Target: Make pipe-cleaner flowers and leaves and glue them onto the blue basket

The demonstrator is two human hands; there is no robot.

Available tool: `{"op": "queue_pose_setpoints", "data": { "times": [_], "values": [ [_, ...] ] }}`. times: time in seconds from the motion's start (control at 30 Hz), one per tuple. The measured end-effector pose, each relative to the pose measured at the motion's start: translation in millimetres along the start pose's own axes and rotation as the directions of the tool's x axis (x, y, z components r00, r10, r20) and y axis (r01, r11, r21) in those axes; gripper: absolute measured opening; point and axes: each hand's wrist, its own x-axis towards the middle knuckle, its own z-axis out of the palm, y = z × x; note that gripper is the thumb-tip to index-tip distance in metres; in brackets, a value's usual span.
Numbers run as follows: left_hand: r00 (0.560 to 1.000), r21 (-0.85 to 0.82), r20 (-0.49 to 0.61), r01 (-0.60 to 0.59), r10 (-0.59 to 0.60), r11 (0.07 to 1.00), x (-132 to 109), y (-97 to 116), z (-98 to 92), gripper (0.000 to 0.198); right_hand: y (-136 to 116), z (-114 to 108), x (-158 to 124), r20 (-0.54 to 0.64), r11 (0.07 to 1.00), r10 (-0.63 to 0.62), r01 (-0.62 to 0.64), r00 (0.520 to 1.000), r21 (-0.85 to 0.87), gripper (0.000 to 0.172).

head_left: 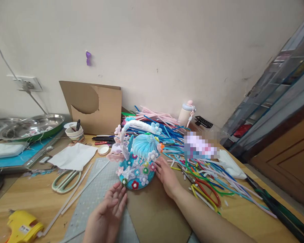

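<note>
In front of me stands a flower-decked pipe-cleaner ornament point(142, 168), with a blue round base, a ribbed blue dome and a tall arch wrapped in white and blue. Small pink, red, white and lilac flowers cover its base, and pink and lilac shapes climb the left side. My left hand point(110, 206) is at the lower left of the base, palm turned up and fingers apart, its fingertips close to the rim. Along the right side, my right hand point(167, 177) has its fingers stretched out against the ornament; some fingertips are hidden.
Cardboard point(154, 209) and a grey cutting mat point(91, 195) lie beneath. Loose pipe cleaners point(164, 118) pile up behind and to the right, near red-handled pliers point(210, 192). Green-handled scissors point(67, 180), a yellow glue gun point(24, 226) and steel trays point(35, 126) are on the left.
</note>
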Motion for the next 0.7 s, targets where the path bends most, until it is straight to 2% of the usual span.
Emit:
{"op": "queue_pose_setpoints", "data": {
  "times": [0.17, 0.23, 0.27, 0.33, 0.37, 0.4, 0.43, 0.5, 0.6, 0.7],
  "values": [
    [0.998, 0.067, -0.005, -0.059, 0.059, 0.996, 1.0, -0.5, -2.8, 0.048, -12.1, 2.6, -13.0, -0.044, 0.995, -0.101, 0.101, 0.994, -0.006, 0.039],
    [0.997, 0.106, -0.002, -0.083, 0.083, 0.991, 3.1, 0.2, -5.1, 0.045, -29.6, 5.2, -22.1, -0.096, 0.974, -0.227, 0.225, 0.969, -0.034, 0.034],
    [0.995, 0.127, -0.003, -0.098, 0.099, 0.987, 4.4, 1.0, -6.6, 0.042, -41.2, 7.3, -24.6, -0.11, 0.934, -0.355, 0.345, 0.929, -0.094, 0.031],
    [0.99, 0.165, -0.016, -0.133, 0.138, 0.977, 6.9, 3.4, -9.8, 0.039, -69.4, 13.0, -20.8, -0.061, 0.777, -0.601, 0.566, 0.797, -0.276, 0.024],
    [0.987, 0.179, -0.018, -0.151, 0.157, 0.972, 7.9, 4.8, -11.4, 0.038, -85.1, 16.6, -13.3, 0.009, 0.644, -0.7, 0.637, 0.714, -0.422, 0.022],
    [0.985, 0.185, -0.018, -0.166, 0.172, 0.969, 8.6, 6.3, -12.8, 0.038, -101.3, 20.6, -1.9, 0.104, 0.466, -0.766, 0.66, 0.634, -0.589, 0.025],
    [0.983, 0.185, -0.013, -0.18, 0.185, 0.966, 9.0, 7.7, -14.0, 0.039, -117.3, 24.7, 13.1, 0.149, 0.396, -0.776, 0.658, 0.612, -0.64, 0.028],
    [0.979, 0.169, -0.004, -0.198, 0.202, 0.965, 9.1, 9.8, -15.5, 0.043, -146.1, 32.5, 50.1, 0.218, 0.301, -0.768, 0.639, 0.603, -0.708, 0.03],
    [0.98, 0.138, -0.012, -0.196, 0.199, 0.971, 9.1, 11.6, -16.1, 0.05, -174.1, 39.5, 106.4, 0.354, 0.111, -0.704, 0.587, 0.615, -0.802, 0.012],
    [0.984, 0.125, -0.04, -0.17, 0.176, 0.978, 10.9, 13.8, -16.2, 0.052, -182.8, 38.6, 145.5, 0.43, -0.065, -0.633, 0.509, 0.644, -0.858, 0.023]
  ]
}}
